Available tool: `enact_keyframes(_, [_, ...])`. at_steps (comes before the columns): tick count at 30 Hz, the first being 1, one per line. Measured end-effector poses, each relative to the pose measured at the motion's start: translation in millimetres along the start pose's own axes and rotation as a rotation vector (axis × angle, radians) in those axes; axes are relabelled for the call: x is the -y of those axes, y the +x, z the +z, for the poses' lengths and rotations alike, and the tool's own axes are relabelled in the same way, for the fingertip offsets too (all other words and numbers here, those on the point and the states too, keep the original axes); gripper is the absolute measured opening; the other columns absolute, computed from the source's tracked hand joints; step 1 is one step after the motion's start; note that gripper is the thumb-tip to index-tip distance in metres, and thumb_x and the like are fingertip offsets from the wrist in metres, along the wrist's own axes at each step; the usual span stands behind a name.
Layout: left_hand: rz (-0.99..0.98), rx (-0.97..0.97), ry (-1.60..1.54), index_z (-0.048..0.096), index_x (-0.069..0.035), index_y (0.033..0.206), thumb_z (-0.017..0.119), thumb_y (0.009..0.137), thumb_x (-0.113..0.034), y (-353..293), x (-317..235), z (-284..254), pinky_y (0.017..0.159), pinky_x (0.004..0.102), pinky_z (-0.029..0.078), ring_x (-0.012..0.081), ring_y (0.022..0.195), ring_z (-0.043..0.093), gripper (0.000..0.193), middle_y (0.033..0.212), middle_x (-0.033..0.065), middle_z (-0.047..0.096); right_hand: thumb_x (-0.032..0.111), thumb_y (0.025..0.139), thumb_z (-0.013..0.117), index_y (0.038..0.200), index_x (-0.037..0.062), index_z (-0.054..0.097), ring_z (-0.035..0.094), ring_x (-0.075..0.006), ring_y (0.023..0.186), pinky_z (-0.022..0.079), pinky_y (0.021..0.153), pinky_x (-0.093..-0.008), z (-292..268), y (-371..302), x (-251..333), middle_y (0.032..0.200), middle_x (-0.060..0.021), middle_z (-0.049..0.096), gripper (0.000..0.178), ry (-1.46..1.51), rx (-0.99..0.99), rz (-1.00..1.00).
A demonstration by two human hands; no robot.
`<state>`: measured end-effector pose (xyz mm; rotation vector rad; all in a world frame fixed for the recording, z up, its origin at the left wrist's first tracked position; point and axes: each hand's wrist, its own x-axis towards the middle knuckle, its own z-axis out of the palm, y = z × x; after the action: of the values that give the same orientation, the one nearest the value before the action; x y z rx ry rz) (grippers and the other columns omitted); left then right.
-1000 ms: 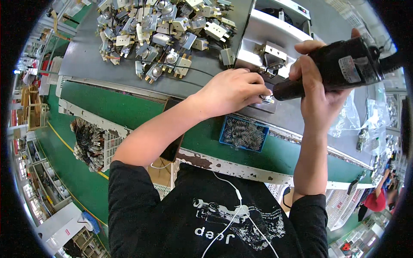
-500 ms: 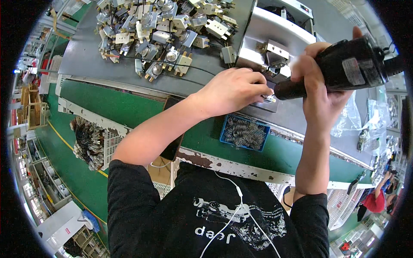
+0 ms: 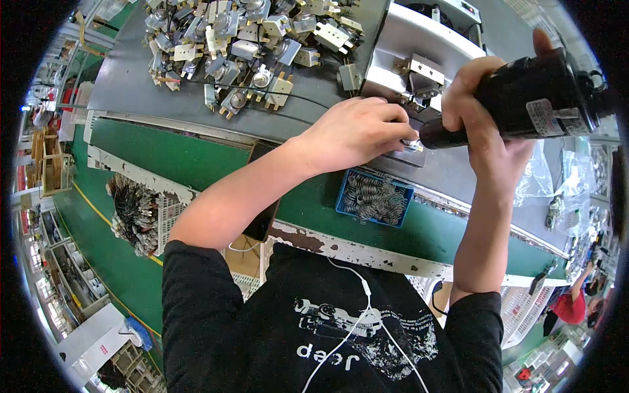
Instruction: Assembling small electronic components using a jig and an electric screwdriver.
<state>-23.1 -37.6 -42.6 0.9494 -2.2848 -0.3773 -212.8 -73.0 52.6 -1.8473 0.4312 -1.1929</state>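
Right hand (image 3: 481,121) wrapped tight around a black electric screwdriver (image 3: 524,101), tip aimed down at a small metal part (image 3: 411,145) on the grey workbench (image 3: 131,85). Left hand (image 3: 357,131) closed in a narrow pinch on that same part, just below a silver fixture (image 3: 413,46). Directly beneath the part, a blue tray of springs (image 3: 375,198) on the green ledge. Well to the left of the fixture, a heap of metal assemblies (image 3: 242,39).
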Motion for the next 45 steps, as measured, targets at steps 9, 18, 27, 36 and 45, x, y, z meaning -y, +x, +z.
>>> enact_keyframes(9, [-0.002, 0.019, 0.007, 0.07, -0.018, 0.107, 0.074, 0.083, -0.019, -1, 1, 2, 0.083, 0.0388, 0.053, 0.0239, 0.094, 0.063, 0.025, 0.098, 0.0, 0.062, -0.003, 0.089, 0.061, 0.151, 0.0004, 0.025, 0.058, -0.0167, 0.065, 0.049, 0.06, -0.0278, 13, 3, 6, 0.096, -0.0161, 0.063, 0.072, -0.094, -0.16, 0.066])
enact_keyframes(18, [-0.027, -0.1, -0.012, 0.067, -0.011, 0.108, 0.076, 0.082, -0.025, 3, -21, -12, 0.087, 0.0388, 0.051, 0.0248, 0.102, 0.062, 0.031, 0.105, 0.0042, 0.062, 0.024, 0.096, 0.055, 0.138, -0.0131, 0.041, 0.04, -0.0136, 0.076, 0.036, 0.074, -0.0244, -52, 1, 50, 0.082, -0.0056, 0.045, 0.057, 0.461, -0.449, 0.024])
enact_keyframes(27, [-0.132, -0.267, -0.311, 0.065, -0.008, 0.105, 0.078, 0.083, -0.02, 8, -52, -25, 0.073, 0.0339, 0.051, 0.0219, 0.082, 0.063, 0.028, 0.095, 0.0057, 0.064, 0.028, 0.097, 0.054, 0.137, -0.0112, 0.039, 0.044, -0.0159, 0.079, 0.04, 0.076, -0.0236, -70, -4, 62, 0.086, -0.0077, 0.047, 0.058, 0.601, -0.423, -0.001])
enact_keyframes(36, [-0.114, -0.329, -0.391, 0.066, -0.007, 0.095, 0.076, 0.085, -0.015, 12, -58, -29, 0.069, 0.0334, 0.05, 0.0212, 0.077, 0.062, 0.016, 0.087, 0.0058, 0.064, 0.027, 0.096, 0.057, 0.134, -0.0115, 0.04, 0.045, -0.0149, 0.078, 0.042, 0.076, -0.0227, -67, -2, 65, 0.085, -0.0073, 0.048, 0.057, 0.579, -0.423, -0.011])
enact_keyframes(45, [-0.213, -0.342, -0.312, 0.063, -0.004, 0.088, 0.069, 0.091, -0.012, 4, -46, -46, 0.067, 0.034, 0.048, 0.0213, 0.074, 0.06, 0.01, 0.084, 0.0073, 0.063, 0.018, 0.093, 0.061, 0.129, -0.0123, 0.043, 0.043, -0.0153, 0.079, 0.041, 0.077, -0.0245, -67, -1, 68, 0.087, -0.0081, 0.043, 0.051, 0.627, -0.443, -0.017])
